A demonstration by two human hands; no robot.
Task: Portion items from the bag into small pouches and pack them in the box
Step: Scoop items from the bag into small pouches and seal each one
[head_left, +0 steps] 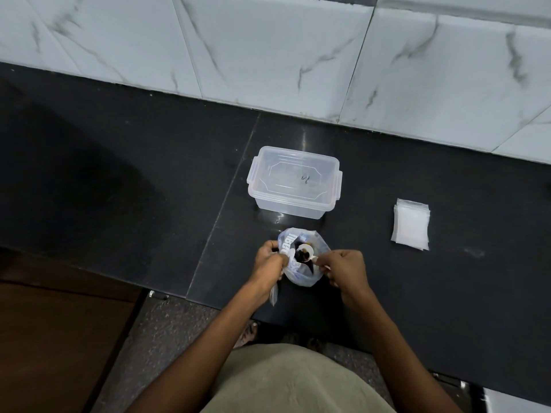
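Black stone surface [125, 162] holds a soft see-through plastic bag [301, 274] of dark bits. Left hand [269, 259] pinches its rim and a small clear pouch [273, 295]; right hand [343, 268] has its grip round a little white scoop [307, 251], which could tip and spill.

Black polished stone counter [119, 162], white grey-veined marble wall tiles [268, 49] behind — speckled floor [167, 338] below
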